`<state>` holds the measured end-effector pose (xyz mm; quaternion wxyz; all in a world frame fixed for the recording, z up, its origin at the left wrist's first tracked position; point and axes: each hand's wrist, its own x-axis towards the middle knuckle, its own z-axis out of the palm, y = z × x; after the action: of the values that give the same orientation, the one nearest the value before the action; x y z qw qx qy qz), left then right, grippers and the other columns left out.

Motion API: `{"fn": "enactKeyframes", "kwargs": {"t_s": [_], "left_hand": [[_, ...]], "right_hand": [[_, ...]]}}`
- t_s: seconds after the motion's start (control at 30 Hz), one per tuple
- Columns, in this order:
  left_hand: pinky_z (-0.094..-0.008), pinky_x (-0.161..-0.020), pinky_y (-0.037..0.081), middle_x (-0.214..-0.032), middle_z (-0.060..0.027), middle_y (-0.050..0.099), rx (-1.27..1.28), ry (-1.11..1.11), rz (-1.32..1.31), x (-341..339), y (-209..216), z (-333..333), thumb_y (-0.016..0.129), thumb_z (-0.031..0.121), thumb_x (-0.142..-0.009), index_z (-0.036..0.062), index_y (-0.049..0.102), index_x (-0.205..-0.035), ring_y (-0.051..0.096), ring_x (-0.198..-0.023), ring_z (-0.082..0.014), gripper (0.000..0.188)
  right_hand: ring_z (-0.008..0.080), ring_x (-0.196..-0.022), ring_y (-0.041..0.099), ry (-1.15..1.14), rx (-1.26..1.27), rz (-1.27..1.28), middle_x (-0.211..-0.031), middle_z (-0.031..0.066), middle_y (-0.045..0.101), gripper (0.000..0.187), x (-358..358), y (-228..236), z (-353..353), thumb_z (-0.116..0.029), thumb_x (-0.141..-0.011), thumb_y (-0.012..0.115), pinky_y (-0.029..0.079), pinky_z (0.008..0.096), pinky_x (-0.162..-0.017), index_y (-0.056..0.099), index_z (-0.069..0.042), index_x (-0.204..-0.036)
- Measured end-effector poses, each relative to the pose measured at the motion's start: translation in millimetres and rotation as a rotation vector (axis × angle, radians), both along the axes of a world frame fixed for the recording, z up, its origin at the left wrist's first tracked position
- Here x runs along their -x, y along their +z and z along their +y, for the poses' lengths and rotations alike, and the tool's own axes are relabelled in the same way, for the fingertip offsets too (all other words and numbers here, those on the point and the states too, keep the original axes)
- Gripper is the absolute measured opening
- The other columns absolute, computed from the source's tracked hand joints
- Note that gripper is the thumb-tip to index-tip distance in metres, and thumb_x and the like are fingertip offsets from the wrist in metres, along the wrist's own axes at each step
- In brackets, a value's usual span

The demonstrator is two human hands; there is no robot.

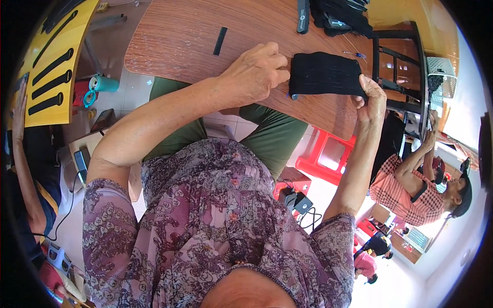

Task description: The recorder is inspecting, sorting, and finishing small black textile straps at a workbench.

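Note:
My right hand (371, 97) pinches the right end of a flat black knitted fabric piece (326, 74) between thumb and fingers. The piece lies stretched over the near right part of the brown wooden table (174, 38). Just left of it, my left hand (259, 71) is held with curled fingers. Whether anything small sits in that grip is hidden. A small bluish bit (294, 96) peeks out under the fabric's near left corner. Farther left on the tabletop lies a short black strip (220, 41).
A pile of black fabric items (341, 15) occupies the far edge. A thin blue-ended tool (354, 54) lies right of the fabric. A dark wooden chair frame (400, 66) adjoins the table. At left, black straps (51, 84) lie on a yellow surface (56, 115); other people sit on both sides.

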<state>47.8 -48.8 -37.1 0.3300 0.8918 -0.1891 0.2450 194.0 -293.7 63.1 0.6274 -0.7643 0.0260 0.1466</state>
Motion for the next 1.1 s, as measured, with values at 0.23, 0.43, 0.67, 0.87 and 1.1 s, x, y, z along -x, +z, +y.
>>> {"fn": "enactKeyframes", "kwargs": {"t_s": [0.23, 0.43, 0.67, 0.87, 1.1], "left_hand": [[-0.0344, -0.08, 0.047, -0.098, -0.0048, 0.057, 0.006, -0.028, -0.015, -2.1, -0.4, 4.2, 0.059, 0.0, -0.064, 0.0049, 0.066, -0.088, 0.05, -0.091, -0.0255, 0.025], [-0.035, -0.08, 0.047, -0.101, -0.0051, 0.057, -0.003, -0.01, 0.027, -7.0, -2.0, 4.1, 0.059, 0.0, -0.065, 0.0048, 0.066, -0.089, 0.05, -0.093, -0.0255, 0.025], [-0.0364, -0.083, 0.045, -0.105, -0.0096, 0.056, -0.056, -0.029, 0.024, -6.4, 1.9, 3.7, 0.059, 0.003, -0.069, 0.0092, 0.069, -0.095, 0.049, -0.097, -0.0263, 0.029], [-0.0319, -0.08, 0.041, -0.088, -0.005, 0.052, -0.179, 0.009, -0.106, -7.9, -0.4, 4.1, 0.057, 0.016, -0.075, 0.0176, 0.073, -0.088, 0.046, -0.094, -0.0214, 0.021], [-0.0358, -0.083, 0.042, -0.105, -0.0102, 0.051, -0.318, -0.059, -0.068, -10.0, 3.4, 5.7, 0.056, 0.016, -0.073, 0.0177, 0.067, -0.098, 0.046, -0.099, -0.0256, 0.028]], "right_hand": [[0.0091, -0.039, 0.045, 0.001, 0.041, 0.048, -0.065, 0.0064, 0.059, 0.018, -10.8, -7.4, -7.2, -0.011, -0.083, 0.067, 0.028, 0.0167, -0.031, 0.062, 0.006, -0.087], [0.0069, -0.038, 0.043, -0.014, 0.082, 0.086, -0.063, 0.0044, 0.058, 0.015, -11.3, -11.7, -8.3, -0.012, -0.087, 0.062, 0.025, 0.0153, -0.032, 0.059, 0.003, -0.086], [0.007, -0.038, 0.043, -0.035, 0.108, 0.104, -0.064, 0.0038, 0.058, 0.015, -6.6, -16.3, -10.8, -0.013, -0.088, 0.062, 0.025, 0.0159, -0.031, 0.059, 0.002, -0.084], [0.0065, -0.038, 0.042, 0.012, 0.048, 0.146, -0.064, 0.0044, 0.058, 0.015, -14.6, -24.1, -19.5, -0.013, -0.088, 0.061, 0.024, 0.0163, -0.032, 0.058, 0.002, -0.087], [0.0092, -0.039, 0.043, 0.012, 0.022, 0.123, -0.064, 0.007, 0.059, 0.02, -11.7, -15.8, -14.0, -0.013, -0.084, 0.066, 0.027, 0.0176, -0.032, 0.061, 0.006, -0.087]]}}
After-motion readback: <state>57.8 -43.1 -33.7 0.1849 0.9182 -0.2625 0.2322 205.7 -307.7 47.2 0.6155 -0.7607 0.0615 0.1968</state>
